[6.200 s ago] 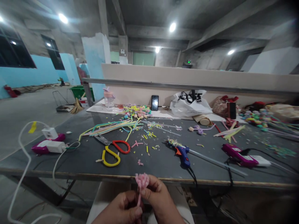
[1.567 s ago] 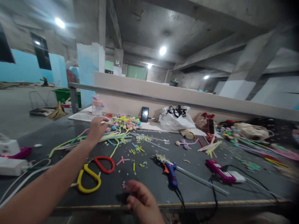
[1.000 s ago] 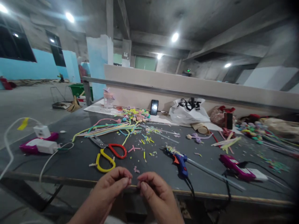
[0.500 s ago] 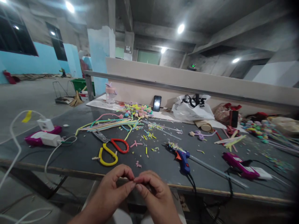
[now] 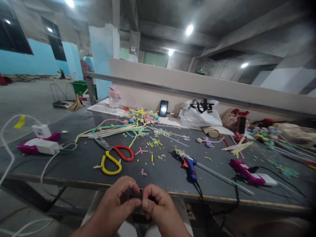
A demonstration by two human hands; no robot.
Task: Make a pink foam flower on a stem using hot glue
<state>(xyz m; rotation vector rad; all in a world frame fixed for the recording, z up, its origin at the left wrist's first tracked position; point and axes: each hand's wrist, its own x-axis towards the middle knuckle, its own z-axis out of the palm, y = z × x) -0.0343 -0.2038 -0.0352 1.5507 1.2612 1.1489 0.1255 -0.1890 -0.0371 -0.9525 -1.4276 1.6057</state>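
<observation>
In front of the table's near edge, my left hand [image 5: 118, 200] and my right hand [image 5: 159, 205] meet at the fingertips. My right thumb and forefinger are pinched together. The left ones curl close beside them, with a small gap between their tips. Whatever lies in the fingers is too small or hidden to make out. Just beyond, on the tabletop, is a small pink bit [image 5: 143, 172]. Scissors [image 5: 111, 161] with one red and one yellow handle lie to the left. A blue glue gun [image 5: 190, 168] with a clear glue stick [image 5: 224, 177] rests to the right.
Fuzzy coloured stems [image 5: 116, 131] lie in a bundle behind the scissors. Cut scraps [image 5: 155, 142] are scattered mid-table. Purple power strips sit at left [image 5: 31, 146] and right [image 5: 247, 172], with cables. A phone [image 5: 163, 108], a bottle [image 5: 114, 100] and a white bag [image 5: 201, 113] stand behind.
My left thumb and forefinger have parted slightly, and the right fingers have curled more tightly. The whole view has shifted a little, so the table things appear farther left.
</observation>
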